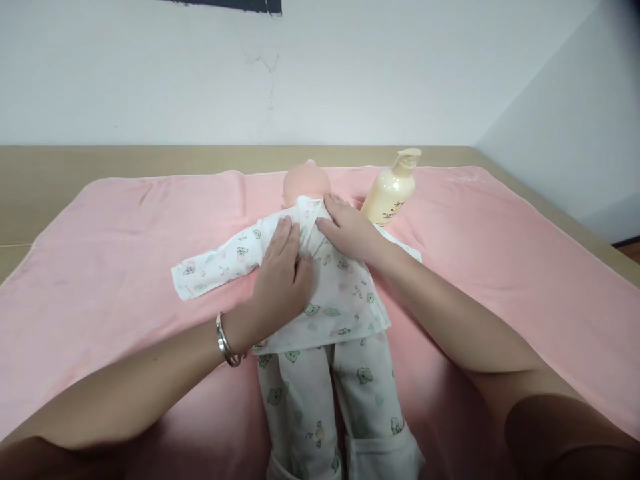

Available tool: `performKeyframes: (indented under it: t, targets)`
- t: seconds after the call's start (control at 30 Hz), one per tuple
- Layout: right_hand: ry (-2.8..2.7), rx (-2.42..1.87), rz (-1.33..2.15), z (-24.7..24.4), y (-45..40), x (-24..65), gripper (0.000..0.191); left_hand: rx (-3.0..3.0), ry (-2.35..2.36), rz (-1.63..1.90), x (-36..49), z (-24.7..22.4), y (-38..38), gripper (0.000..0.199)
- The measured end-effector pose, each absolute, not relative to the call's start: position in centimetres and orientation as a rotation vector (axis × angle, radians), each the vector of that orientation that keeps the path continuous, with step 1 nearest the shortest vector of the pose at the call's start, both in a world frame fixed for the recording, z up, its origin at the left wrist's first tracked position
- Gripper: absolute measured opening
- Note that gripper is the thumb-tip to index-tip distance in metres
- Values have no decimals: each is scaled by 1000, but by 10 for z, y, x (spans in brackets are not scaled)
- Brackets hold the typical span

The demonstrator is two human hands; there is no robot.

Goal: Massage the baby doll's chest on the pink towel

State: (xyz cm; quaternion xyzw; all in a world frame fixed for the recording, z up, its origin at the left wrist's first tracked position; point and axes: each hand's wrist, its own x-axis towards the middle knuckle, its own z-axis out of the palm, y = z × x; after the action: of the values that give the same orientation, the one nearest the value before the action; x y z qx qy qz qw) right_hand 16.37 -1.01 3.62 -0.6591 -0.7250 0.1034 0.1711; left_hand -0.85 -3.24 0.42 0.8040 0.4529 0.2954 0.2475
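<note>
A baby doll [306, 181] lies with its head toward the wall, dressed in a white printed top [345, 300] and matching trousers [300, 400]. My left hand [286, 270] rests flat on the chest of the top, its fingers stretched out toward the doll's shoulder. Near the neckline, my right hand [347, 227] lies on the fabric with thumb and fingers apart. One sleeve [220, 267] extends out to the left. Most of the other sleeve is hidden behind my right forearm. A silver bracelet [226, 341] circles my left wrist.
A pink blanket [125, 253] lies beneath the doll on a wooden surface [60, 167]. Just right of the doll's head is a cream pump bottle [393, 190], appearing tilted. White walls [150, 73] rise behind and to the right.
</note>
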Motion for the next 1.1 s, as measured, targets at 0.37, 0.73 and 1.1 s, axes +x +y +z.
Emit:
performKeyframes:
  t: [0.37, 0.73, 1.1]
  targets:
    - [-2171, -1845, 281, 46, -35, 151, 59, 2195, 1277, 816, -10, -1, 3, 61]
    - [-2184, -1856, 109, 36, -36, 147, 67, 2182, 1296, 777, -9, -1, 12, 62]
    - [-2071, -1908, 368, 41, -17, 159, 71, 2260, 1216, 907, -10, -14, 15, 59]
